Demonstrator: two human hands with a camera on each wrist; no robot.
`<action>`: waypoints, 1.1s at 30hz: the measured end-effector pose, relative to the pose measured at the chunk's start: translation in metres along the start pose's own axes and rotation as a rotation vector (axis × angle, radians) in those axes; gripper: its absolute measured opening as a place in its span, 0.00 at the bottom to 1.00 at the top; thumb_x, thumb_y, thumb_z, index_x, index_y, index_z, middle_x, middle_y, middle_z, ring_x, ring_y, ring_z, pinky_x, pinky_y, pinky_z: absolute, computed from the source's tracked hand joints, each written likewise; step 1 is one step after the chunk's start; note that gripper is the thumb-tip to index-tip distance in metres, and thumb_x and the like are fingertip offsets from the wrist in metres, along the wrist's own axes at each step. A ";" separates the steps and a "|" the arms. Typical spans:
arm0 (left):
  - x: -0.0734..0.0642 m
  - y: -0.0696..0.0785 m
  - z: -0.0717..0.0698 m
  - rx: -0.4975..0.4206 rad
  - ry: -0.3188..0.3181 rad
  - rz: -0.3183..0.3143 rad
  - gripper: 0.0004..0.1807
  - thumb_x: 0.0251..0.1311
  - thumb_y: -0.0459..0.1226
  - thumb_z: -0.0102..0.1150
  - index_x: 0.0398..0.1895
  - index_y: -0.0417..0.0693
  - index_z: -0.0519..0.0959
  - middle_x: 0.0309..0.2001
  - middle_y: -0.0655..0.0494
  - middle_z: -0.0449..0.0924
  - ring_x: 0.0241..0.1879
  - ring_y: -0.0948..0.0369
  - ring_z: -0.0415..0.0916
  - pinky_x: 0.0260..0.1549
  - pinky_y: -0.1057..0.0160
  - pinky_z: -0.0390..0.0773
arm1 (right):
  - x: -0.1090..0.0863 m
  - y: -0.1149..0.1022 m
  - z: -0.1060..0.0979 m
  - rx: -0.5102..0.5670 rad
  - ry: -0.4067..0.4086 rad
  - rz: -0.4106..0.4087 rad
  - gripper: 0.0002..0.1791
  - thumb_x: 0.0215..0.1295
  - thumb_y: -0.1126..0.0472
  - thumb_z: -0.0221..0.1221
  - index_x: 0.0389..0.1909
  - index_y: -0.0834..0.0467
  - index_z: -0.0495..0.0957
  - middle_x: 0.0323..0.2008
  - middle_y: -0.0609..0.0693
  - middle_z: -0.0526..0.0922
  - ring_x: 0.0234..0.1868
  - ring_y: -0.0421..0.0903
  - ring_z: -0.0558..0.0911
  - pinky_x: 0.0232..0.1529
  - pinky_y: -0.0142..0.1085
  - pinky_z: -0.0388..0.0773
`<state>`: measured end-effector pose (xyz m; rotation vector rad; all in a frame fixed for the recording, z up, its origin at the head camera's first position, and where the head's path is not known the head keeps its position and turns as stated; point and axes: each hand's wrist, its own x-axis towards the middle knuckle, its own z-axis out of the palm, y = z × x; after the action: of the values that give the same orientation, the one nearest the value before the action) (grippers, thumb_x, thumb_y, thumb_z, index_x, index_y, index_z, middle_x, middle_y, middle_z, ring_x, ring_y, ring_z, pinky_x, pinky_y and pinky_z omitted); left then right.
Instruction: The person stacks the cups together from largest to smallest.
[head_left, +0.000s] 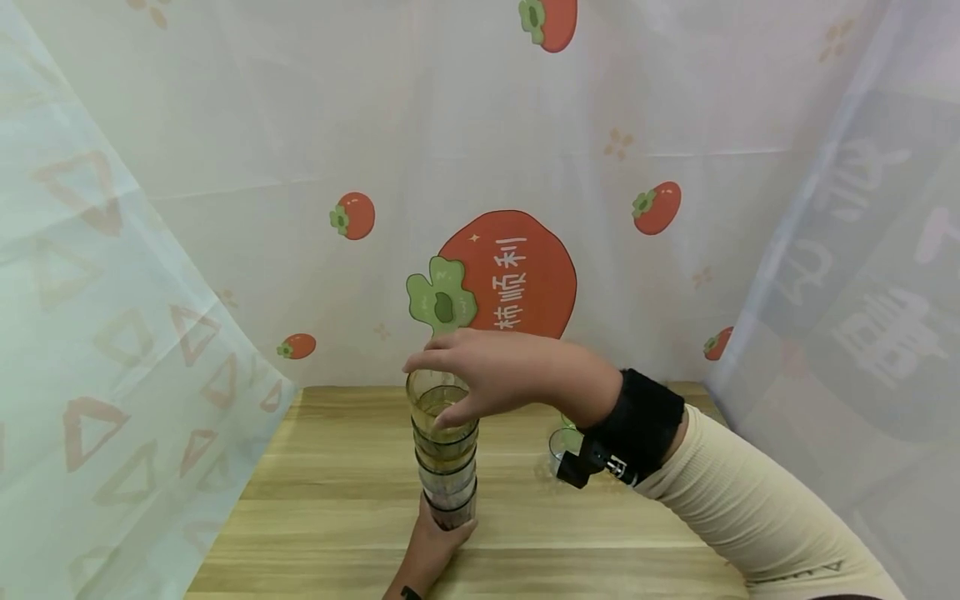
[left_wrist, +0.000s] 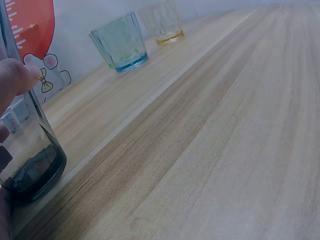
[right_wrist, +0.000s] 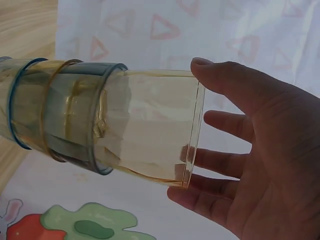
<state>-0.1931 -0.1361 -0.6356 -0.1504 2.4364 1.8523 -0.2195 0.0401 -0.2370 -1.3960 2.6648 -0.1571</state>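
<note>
A tall column of nested clear tinted glasses [head_left: 447, 479] stands upright on the table, a pale yellow glass [right_wrist: 150, 130] on top. My left hand [head_left: 435, 537] grips the column low down, round a dark grey glass [left_wrist: 37, 172] at its base. At the upper end, my right hand [head_left: 480, 375] spreads its thumb and fingers about the yellow glass's rim. In the right wrist view, the thumb [right_wrist: 220, 75] lies at one edge of that rim and the fingertips lie by the opposite edge; firm contact cannot be made out.
A blue-green glass [left_wrist: 122, 42] and an amber-based glass [left_wrist: 165, 22] stand farther back on the wooden table [head_left: 337, 483]. In the head view, the right forearm partly covers a clear glass [head_left: 558, 446]. A printed cloth [head_left: 262, 125] hangs behind and along both sides.
</note>
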 end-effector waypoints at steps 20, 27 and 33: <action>0.005 -0.003 -0.001 -0.005 -0.004 0.006 0.63 0.48 0.44 0.81 0.78 0.41 0.45 0.70 0.31 0.63 0.70 0.35 0.61 0.65 0.33 0.63 | -0.032 0.070 0.049 0.163 0.249 0.127 0.21 0.73 0.50 0.61 0.64 0.49 0.78 0.60 0.44 0.81 0.61 0.44 0.79 0.60 0.42 0.78; 0.003 -0.005 0.002 0.030 0.010 -0.028 0.64 0.48 0.49 0.80 0.77 0.39 0.45 0.70 0.30 0.63 0.68 0.34 0.62 0.64 0.33 0.65 | -0.069 0.127 0.112 0.221 0.322 0.337 0.17 0.75 0.53 0.58 0.60 0.53 0.81 0.55 0.50 0.84 0.53 0.49 0.82 0.53 0.47 0.81; 0.002 -0.005 0.004 0.025 0.025 -0.014 0.60 0.48 0.49 0.80 0.75 0.41 0.49 0.69 0.33 0.64 0.69 0.36 0.63 0.65 0.34 0.65 | -0.100 0.171 0.178 0.246 0.348 0.487 0.19 0.74 0.59 0.59 0.61 0.61 0.79 0.59 0.58 0.82 0.62 0.60 0.78 0.61 0.56 0.76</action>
<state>-0.1943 -0.1340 -0.6415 -0.1895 2.4670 1.8244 -0.2731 0.2136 -0.4319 -0.6707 3.0332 -0.7003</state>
